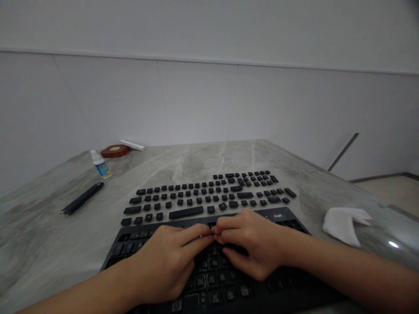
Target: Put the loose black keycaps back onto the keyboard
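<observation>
A black keyboard (262, 288) lies before me with many of its keycaps off, its bare sockets showing in the middle. My left hand (173, 257) and my right hand (252, 240) rest over its upper rows. Their fingertips are pressed together and meet near the top middle of the keyboard. Anything pinched between them is hidden or too small to name. Beyond the keyboard's far edge, loose black keycaps (186, 212) are laid out in rows on the table. Some keycaps still sit on the keyboard's left end, beside my left hand.
On the grey marbled table (183, 161), a black pen-like tool (82, 198) and a spray bottle (101, 165) are at left. Behind them lie a red-brown box (115, 151) and a white bar (132, 145). A white cloth (343, 224) lies at right. A wall stands behind.
</observation>
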Demonstrator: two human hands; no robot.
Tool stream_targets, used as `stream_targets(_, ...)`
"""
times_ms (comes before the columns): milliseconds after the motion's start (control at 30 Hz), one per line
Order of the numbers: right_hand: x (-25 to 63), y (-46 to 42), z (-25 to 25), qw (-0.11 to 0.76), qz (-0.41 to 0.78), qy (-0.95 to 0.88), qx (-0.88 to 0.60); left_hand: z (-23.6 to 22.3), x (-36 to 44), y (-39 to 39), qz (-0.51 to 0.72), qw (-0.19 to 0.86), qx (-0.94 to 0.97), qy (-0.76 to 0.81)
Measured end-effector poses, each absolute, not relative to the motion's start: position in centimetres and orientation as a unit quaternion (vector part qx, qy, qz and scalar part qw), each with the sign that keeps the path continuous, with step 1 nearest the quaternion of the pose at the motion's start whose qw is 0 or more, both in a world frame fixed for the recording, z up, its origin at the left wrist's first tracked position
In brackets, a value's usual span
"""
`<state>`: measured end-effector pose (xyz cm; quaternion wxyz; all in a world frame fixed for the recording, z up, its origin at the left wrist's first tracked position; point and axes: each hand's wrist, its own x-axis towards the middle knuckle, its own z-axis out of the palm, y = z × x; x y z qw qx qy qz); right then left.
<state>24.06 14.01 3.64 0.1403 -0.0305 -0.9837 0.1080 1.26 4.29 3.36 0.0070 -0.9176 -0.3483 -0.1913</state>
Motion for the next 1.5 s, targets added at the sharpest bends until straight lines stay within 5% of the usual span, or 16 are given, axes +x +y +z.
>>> stream_targets(533, 24.1, 13.1, 3.6, 0.11, 0.073, -0.99, -0.046, 3.1, 1.5, 4.2, -0.179, -0.016, -0.914, -0.364)
stream_targets(1033, 24.2, 15.4, 2.2, 0.345, 0.003, -0.936, -0.063, 2.6, 1.1, 4.1, -0.23, 0.007, -0.909, -0.346)
stream_targets(1267, 22.8, 20.5, 6.1, 0.194, -0.026, -0.932, -0.304, 2.3, 1.0, 4.3, -0.221, 0.004, -0.908, -0.356)
stream_targets(1500, 19.2, 27.6, 7.5, 0.073, -0.007, -0.925, -0.373, 2.4, 1.0, 4.0, -0.222, 0.001, -0.909, -0.354)
